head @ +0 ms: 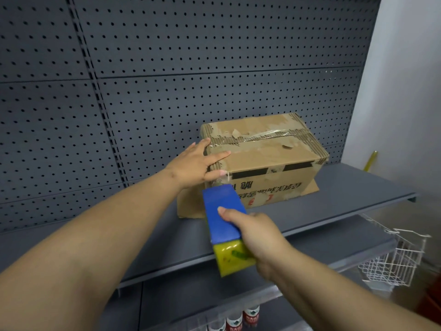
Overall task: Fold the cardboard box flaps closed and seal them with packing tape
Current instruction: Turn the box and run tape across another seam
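A worn cardboard box (269,149) sits on a grey shelf (346,194), its top flaps folded down, with clear tape along the centre seam. Torn paper and old tape scars mark its top. My left hand (198,163) lies flat on the box's near left corner, fingers spread over the top edge. My right hand (257,232) grips a blue and yellow tape dispenser (224,225), held just in front of the box's left end. A strip of clear tape runs from the dispenser's front up to that corner. Loose bottom flaps stick out under the box.
A dark grey pegboard wall (167,68) stands close behind the box. A white wire basket (393,256) hangs at the lower right. Bottles with red labels (241,318) stand on a lower shelf. A yellow stick (371,160) leans by the white wall at right.
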Available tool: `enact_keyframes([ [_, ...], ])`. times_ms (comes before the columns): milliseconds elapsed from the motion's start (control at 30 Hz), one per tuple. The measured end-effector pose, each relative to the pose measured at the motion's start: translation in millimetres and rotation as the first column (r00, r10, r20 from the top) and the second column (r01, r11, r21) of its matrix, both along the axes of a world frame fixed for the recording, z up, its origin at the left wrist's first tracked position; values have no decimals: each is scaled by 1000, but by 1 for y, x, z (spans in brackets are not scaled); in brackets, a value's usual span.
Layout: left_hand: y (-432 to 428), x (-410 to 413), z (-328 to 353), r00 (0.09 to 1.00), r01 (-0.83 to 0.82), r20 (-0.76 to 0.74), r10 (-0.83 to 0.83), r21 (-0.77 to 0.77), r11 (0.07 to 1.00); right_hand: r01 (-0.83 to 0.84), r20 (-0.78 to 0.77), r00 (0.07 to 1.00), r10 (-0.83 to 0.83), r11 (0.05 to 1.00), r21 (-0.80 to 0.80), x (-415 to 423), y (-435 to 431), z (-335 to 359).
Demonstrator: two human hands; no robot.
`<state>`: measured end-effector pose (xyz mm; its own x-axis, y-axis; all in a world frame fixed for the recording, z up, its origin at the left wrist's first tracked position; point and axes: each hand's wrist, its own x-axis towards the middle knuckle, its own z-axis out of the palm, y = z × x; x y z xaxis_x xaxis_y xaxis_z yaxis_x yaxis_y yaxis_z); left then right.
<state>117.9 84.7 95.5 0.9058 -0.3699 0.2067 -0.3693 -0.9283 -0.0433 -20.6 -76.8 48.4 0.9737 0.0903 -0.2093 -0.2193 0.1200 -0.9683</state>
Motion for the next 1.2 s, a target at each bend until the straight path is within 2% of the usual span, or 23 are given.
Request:
enact_keyframes([
  [67, 0, 0, 0, 1000, -5, 2, 5, 10, 1000, 55, 11, 998, -55, 998, 26, 3, -3, 1],
  [167, 1, 1, 0, 1000, -6, -10, 6, -7, 1000, -16, 0, 1000, 16, 1000, 26, 1, -4, 5],
  [267, -1, 0, -1, 1000, -9, 3, 9, 28, 1000, 34, -3, 999, -34, 998, 59, 4, -3, 5],
  [400, 1, 4, -2, 1000, -12, -1, 12, 35, 999, -18, -14, 1000, 18, 999, 41, 3, -2, 6],
  [500, 1, 4, -2, 1000, -12, 9, 12, 55, 998, 25, -22, 999, -24, 998, 58, 8, -5, 11],
  [633, -1, 1, -1, 1000, -8, 22, 6, 78, 997, 31, -17, 999, -31, 1000, 2, 13, -8, 18],
  [767, -1, -4, 0, 1000, -12, 9, 11, 59, 998, 30, 6, 1000, -31, 999, 22, 15, -4, 21],
  [867, 0, -3, 0, 1000, -12, 7, 11, 48, 999, 38, -6, 999, -38, 998, -47, 18, 1, 23],
  [933, -1, -5, 1, 1000, -10, 9, 10, 53, 999, 102, -27, 994, -102, 995, -20, 21, -15, 22],
  [1000, -2, -7, 2, 1000, -13, -3, 13, 46, 999, 144, -49, 988, -147, 987, -67, 16, -32, 11],
  [1067, -2, -5, 2, 1000, -9, -5, 10, 17, 1000, 86, -61, 994, -91, 993, -76, 3, -35, -1],
  [1133, 0, -3, -3, 999, -7, 31, 7, -18, 1000, 73, -39, 996, -75, 996, -47, -3, -30, -4],
  [1200, -3, -2, -9, 984, 68, 164, -71, 20, 997, 136, 1, 991, -136, 991, 12, 1, -37, 5],
])
